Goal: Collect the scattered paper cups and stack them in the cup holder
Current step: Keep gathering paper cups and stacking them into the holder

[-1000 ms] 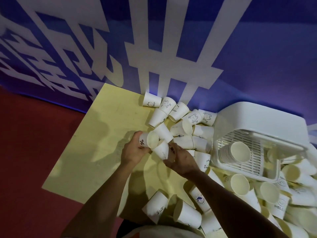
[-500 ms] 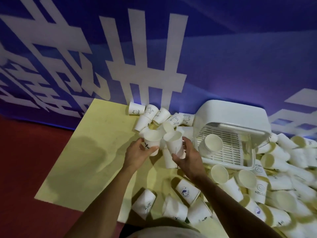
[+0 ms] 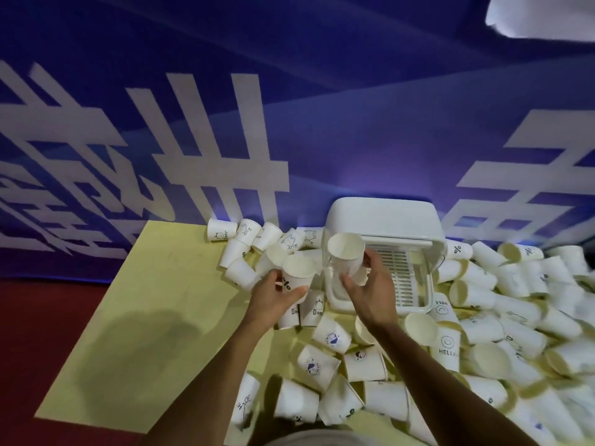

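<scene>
My left hand (image 3: 277,296) grips a white paper cup with a "%" mark (image 3: 297,273), held upright with its mouth toward me. My right hand (image 3: 370,286) holds another white cup (image 3: 345,254) in front of the white cup holder (image 3: 383,220), just left of its slatted tray (image 3: 402,278). Several loose cups (image 3: 331,336) lie on their sides all over the yellow table (image 3: 167,317), in front of and beside my hands. A big heap of cups (image 3: 515,310) fills the right side.
A row of cups (image 3: 244,235) lies along the table's back edge against the blue wall with white lettering (image 3: 199,149). Red floor (image 3: 38,333) shows to the left. My shadow falls on the table's left part.
Both hands have lifted their cups and moved right. The right hand's cup now sits in front of the holder's opening. The camera has panned right, showing more of the heap.
</scene>
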The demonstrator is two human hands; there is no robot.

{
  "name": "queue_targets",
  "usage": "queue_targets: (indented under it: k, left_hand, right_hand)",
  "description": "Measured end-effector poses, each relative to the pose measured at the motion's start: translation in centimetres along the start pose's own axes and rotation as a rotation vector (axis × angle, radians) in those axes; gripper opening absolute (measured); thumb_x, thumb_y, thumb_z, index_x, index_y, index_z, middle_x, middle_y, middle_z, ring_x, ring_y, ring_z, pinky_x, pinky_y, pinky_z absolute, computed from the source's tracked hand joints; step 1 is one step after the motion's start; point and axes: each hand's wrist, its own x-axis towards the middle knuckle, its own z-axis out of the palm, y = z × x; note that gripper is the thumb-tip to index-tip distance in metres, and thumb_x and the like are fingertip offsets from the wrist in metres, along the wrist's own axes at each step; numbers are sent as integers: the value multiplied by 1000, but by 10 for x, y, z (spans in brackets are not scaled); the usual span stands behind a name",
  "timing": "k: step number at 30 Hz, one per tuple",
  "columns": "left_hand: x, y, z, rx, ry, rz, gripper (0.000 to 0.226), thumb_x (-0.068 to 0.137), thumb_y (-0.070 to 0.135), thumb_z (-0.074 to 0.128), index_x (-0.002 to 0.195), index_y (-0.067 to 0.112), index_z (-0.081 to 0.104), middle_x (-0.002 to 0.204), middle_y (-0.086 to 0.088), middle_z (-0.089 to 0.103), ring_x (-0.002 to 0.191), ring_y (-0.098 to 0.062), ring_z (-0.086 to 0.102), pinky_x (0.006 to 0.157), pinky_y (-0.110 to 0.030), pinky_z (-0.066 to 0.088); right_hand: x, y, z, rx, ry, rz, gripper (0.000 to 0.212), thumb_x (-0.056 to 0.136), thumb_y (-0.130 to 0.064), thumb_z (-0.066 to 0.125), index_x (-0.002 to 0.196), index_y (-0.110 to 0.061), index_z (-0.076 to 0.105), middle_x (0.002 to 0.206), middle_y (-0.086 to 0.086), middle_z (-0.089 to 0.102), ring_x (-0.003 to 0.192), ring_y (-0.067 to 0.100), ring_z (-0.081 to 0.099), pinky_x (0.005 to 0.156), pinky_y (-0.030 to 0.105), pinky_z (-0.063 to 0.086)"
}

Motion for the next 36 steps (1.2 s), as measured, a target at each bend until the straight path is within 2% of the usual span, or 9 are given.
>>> queue_targets:
  k: [4,10,13,16,19,23,27,32,36]
  left_hand:
    - [-2,3,10,-11,-42,-17,60,68,50,80,116,22,58,109,6,67,99,-12,64,90,-37,54]
    - [-11,6,17,25,-54,-15,50,78,36,81,118,21,56,108,9,66,94,-6,63,77,-25,50]
    - [-12,4,13,54,-54,-27,49,77,38,81,117,23,56,106,11,65,94,-6,63,80,-28,51]
    - [-10,0,10,59,-43,-47,53,75,41,80,118,22,56,108,8,66,95,-8,64,81,-30,54]
    - [-10,-2,9,58,-41,-68,54,73,43,80,117,23,57,108,7,67,94,-10,66,82,-33,56]
    - [-10,0,9,51,-57,-54,63,65,51,79,118,24,57,109,7,68,95,-11,68,85,-37,57]
    - [-14,11,16,22,-65,-25,47,78,39,80,117,24,57,108,7,67,95,-9,65,73,-24,54]
    - [-14,18,20,21,-81,2,44,80,41,79,114,24,56,103,12,65,93,-8,65,82,-33,58]
    - [-11,15,20,37,-83,15,47,77,43,80,114,25,56,107,10,67,96,-10,65,88,-41,57]
  right_hand:
    - [0,13,-11,-6,-23,-6,55,82,-34,78,127,-25,49,108,-16,59,93,4,55,76,23,41]
    - [4,21,-12,-44,-90,53,60,82,-38,76,131,-23,45,113,-9,62,93,9,55,73,25,43]
    - [5,26,-9,-35,-125,40,60,80,-35,78,130,-26,46,118,-12,59,101,8,55,80,25,45]
    - [7,35,-5,-85,-130,52,71,73,-37,82,133,-27,45,127,-8,56,114,14,53,95,35,48]
    - [9,36,-5,-135,-112,73,81,74,-40,82,142,-20,42,136,-1,53,123,19,49,104,40,44]
    - [8,33,-9,-225,-88,0,62,82,-35,76,134,-12,52,131,7,54,119,25,51,100,37,43]
    - [8,34,-7,-301,-175,23,53,86,-35,71,129,-7,60,133,8,55,122,25,50,104,36,42]
    - [4,34,-7,-306,-144,7,47,89,-31,67,129,-9,60,133,8,56,121,27,51,103,38,43]
    - [2,25,-9,-195,-99,-39,28,91,-32,63,114,-17,67,120,-1,63,113,18,55,94,32,44]
